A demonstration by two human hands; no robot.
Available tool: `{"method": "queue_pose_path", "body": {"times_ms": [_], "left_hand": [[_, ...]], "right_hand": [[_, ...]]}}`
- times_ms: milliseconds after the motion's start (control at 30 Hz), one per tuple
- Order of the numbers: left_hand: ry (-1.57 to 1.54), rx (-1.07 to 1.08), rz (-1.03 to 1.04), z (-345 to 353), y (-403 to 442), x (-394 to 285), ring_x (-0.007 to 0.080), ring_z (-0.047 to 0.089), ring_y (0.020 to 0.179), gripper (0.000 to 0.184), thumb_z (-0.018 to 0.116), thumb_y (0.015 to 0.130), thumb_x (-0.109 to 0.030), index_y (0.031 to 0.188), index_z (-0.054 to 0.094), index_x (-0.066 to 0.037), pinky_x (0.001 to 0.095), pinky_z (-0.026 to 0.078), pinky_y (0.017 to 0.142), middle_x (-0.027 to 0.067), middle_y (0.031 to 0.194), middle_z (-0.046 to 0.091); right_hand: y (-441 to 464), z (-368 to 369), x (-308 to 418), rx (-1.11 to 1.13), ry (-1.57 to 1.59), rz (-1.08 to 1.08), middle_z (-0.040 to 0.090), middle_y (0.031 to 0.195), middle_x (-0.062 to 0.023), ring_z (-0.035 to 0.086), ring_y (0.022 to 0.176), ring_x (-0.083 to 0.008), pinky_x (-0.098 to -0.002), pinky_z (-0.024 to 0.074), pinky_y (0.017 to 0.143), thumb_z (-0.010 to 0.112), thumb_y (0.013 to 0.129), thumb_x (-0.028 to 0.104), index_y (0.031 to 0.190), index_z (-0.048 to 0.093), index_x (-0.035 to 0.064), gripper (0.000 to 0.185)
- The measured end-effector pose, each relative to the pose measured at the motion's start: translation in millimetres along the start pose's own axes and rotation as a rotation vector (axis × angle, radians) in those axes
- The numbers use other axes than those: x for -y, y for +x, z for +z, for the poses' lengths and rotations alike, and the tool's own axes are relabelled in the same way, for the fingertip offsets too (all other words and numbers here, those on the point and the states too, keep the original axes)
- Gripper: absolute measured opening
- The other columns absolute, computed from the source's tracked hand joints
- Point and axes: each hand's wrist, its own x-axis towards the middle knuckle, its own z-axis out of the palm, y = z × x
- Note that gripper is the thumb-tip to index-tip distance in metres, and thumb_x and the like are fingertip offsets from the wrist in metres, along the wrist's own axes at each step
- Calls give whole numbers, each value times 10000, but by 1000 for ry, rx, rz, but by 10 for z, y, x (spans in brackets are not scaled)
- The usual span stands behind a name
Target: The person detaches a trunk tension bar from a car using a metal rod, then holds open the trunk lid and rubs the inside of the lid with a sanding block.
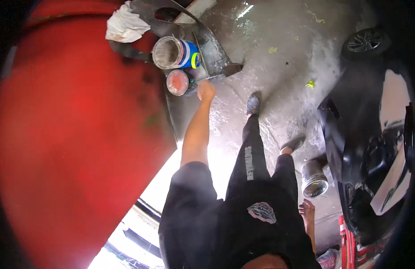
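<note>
My left hand (206, 90) reaches forward, its fingers closed beside a small can (177, 82) with a reddish top. A thin, pale, rod-like edge runs across the fingertips; what they grip is too small to make out. Just beyond the can stands a larger blue and white bucket (168, 52), its inside coated grey, with a roll of yellow tape (195, 60) against its side. Both containers rest on a dark, curved panel (207, 33). Down by my right side hangs my right hand (307, 210), fingers loosely bent and apart, with nothing visible in it.
A large red car panel (82, 134) fills the left side. A white cloth (126, 23) lies at the back. To the right are a metal bucket (314, 179) on the wet grey floor (279, 80), a dark car part (350, 121), a wheel (365, 41) and red stands (346, 237).
</note>
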Motion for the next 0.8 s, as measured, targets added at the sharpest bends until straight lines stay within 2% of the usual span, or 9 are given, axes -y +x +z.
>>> {"method": "queue_pose_path", "body": {"times_ms": [33, 167, 333, 433, 533, 567, 600, 700, 800], "left_hand": [[-12, -27, -18, 46, 201, -2, 425, 680, 1016, 266, 579, 881, -238, 1015, 699, -42, 504, 544, 876, 225, 1042, 708], [94, -96, -119, 359, 693, 33, 396, 700, 998, 214, 603, 879, -215, 1005, 692, -66, 499, 567, 841, 190, 1040, 725], [163, -79, -60, 671, 1046, 246, 361, 712, 986, 208, 689, 853, -220, 989, 711, -65, 455, 586, 819, 168, 1032, 730], [185, -69, 300, 832, 1207, 609, 367, 666, 1034, 304, 693, 861, -307, 1011, 729, -45, 463, 532, 907, 205, 1136, 681], [423, 134, 377, 772, 1311, 584, 425, 624, 1079, 415, 600, 901, -331, 1133, 679, 3, 486, 483, 959, 243, 1160, 664], [26, -31, 268, 834, 1297, 608, 487, 612, 1074, 463, 674, 775, -254, 1114, 654, 59, 526, 487, 938, 298, 1115, 660], [41, -24, 125, 672, 1145, 409, 496, 622, 1056, 524, 673, 776, -296, 1125, 643, 93, 536, 492, 925, 325, 1096, 657], [-97, -114, 192, 633, 1013, 361, 519, 645, 945, 443, 642, 775, -272, 913, 643, 149, 560, 503, 854, 362, 922, 656], [-338, -78, 298, 499, 885, 276, 476, 585, 758, 378, 600, 786, -220, 839, 573, 153, 562, 428, 721, 350, 847, 632]], "right_hand": [[-58, 101, 236, -29, -42, -85, 663, 866, -73, 640, 669, -148, -252, 512, 531, 624, 973, 264, 1347, 573, 78, 421], [-155, 414, 999, -122, -117, -158, 673, 897, -91, 665, 713, -165, -277, 544, 595, 583, 974, 260, 1351, 569, 42, 436], [-284, 829, 1485, -153, -223, -267, 685, 933, -98, 678, 758, -178, -298, 554, 644, 573, 952, 223, 1339, 587, 28, 433], [-335, 1022, 1538, -177, -310, -324, 690, 904, -102, 671, 751, -167, -301, 544, 657, 591, 943, 228, 1307, 616, 29, 416], [-340, 1102, 1610, -185, -504, -420, 701, 928, -170, 677, 810, -237, -358, 531, 742, 623, 927, 220, 1252, 650, 44, 371], [-374, 1133, 1657, -220, -506, -469, 703, 943, -186, 679, 825, -266, -377, 526, 767, 628, 925, 220, 1238, 656, 39, 363], [-406, 1165, 1705, -245, -517, -511, 705, 958, -203, 681, 840, -295, -396, 521, 791, 633, 923, 220, 1225, 661, 34, 355], [-434, 1167, 1631, -266, -489, -560, 714, 998, -222, 698, 878, -316, -397, 535, 810, 644, 918, 236, 1228, 660, 39, 367], [-457, 1115, 1498, -226, -503, -586, 721, 1015, -224, 711, 906, -325, -402, 545, 830, 634, 910, 299, 1236, 661, 58, 406]]}}
